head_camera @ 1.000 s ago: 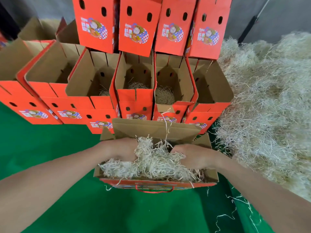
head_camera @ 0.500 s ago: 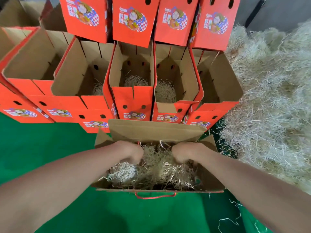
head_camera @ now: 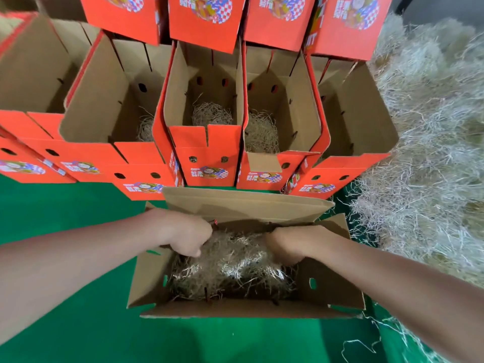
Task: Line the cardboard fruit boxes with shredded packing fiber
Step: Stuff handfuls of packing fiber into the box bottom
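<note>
An open cardboard fruit box [head_camera: 235,309] stands on the green mat right in front of me, its far flap up. Shredded packing fiber [head_camera: 235,268] covers its bottom. Both my hands are down inside the box at its far side. My left hand [head_camera: 183,234] has its fingers curled into the fiber at the far left. My right hand [head_camera: 290,244] digs into the fiber at the far right, its fingertips buried in the strands.
A row of open orange boxes [head_camera: 207,158] stands just behind, three of them showing tufts of fiber [head_camera: 210,113]; more orange boxes [head_camera: 207,24] are stacked above. A big pile of loose fiber [head_camera: 432,153] fills the right side. Green mat [head_camera: 78,323] lies to the left and front.
The heap of fiber that stood above the box rim has been pushed down to the bottom. Both hands sank deeper into the box, and my view moved closer.
</note>
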Tool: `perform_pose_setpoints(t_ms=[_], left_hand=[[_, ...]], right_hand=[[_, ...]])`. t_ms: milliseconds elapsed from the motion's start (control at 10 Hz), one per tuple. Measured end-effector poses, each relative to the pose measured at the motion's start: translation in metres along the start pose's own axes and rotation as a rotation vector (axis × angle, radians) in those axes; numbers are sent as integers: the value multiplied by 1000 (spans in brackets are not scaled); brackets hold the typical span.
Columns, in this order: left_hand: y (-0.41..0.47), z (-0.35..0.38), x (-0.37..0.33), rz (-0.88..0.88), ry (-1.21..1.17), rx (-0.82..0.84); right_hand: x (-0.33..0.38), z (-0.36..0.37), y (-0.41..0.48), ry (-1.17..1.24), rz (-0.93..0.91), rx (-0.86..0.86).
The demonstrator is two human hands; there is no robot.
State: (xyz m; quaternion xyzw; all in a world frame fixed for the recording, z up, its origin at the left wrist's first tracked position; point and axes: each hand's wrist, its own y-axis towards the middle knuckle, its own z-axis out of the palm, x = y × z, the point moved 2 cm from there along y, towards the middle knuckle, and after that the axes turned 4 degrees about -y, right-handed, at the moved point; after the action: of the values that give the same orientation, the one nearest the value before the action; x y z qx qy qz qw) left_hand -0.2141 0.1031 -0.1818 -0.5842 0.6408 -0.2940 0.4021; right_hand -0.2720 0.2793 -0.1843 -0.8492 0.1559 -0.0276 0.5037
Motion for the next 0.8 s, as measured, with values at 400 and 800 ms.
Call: perform_pose_setpoints(t_ms=[400, 800], left_hand=[[47, 43, -22, -102, 263, 314], [67, 40, 5, -80, 66, -69]], right_hand=[[40, 12, 68, -11, -100, 167], [54, -5, 67, -19, -179, -291]])
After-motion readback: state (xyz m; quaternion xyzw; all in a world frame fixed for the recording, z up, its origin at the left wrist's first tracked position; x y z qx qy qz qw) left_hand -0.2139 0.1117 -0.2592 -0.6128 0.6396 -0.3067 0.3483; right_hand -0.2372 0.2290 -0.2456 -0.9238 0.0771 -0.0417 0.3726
